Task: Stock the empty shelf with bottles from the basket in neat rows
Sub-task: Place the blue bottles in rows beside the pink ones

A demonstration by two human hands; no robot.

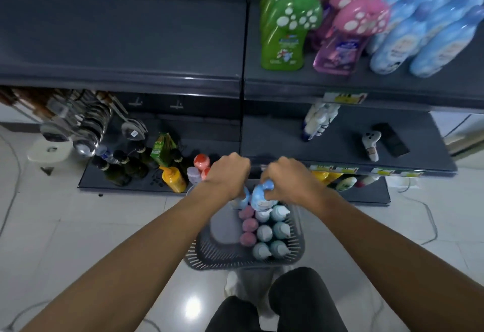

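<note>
A grey slotted basket (pixel 222 255) stands on the floor below me, holding several upright bottles with pink (pixel 248 238) and pale teal caps (pixel 264 232). My right hand (pixel 286 182) is closed around a light blue bottle (pixel 262 196) at the basket's far end. My left hand (pixel 227 173) is closed on another light blue bottle (pixel 245 199), mostly hidden under the fingers. The empty dark shelf (pixel 117 40) spans the upper left.
The upper right shelf carries green (pixel 286 27), pink (pixel 345 25) and blue bottles (pixel 408 32). Lower shelves hold a white bottle group (pixel 318 122), dark bottles (pixel 123 168), a yellow bottle (pixel 174 179) and hanging ladles (pixel 86 127). White tiled floor surrounds the basket.
</note>
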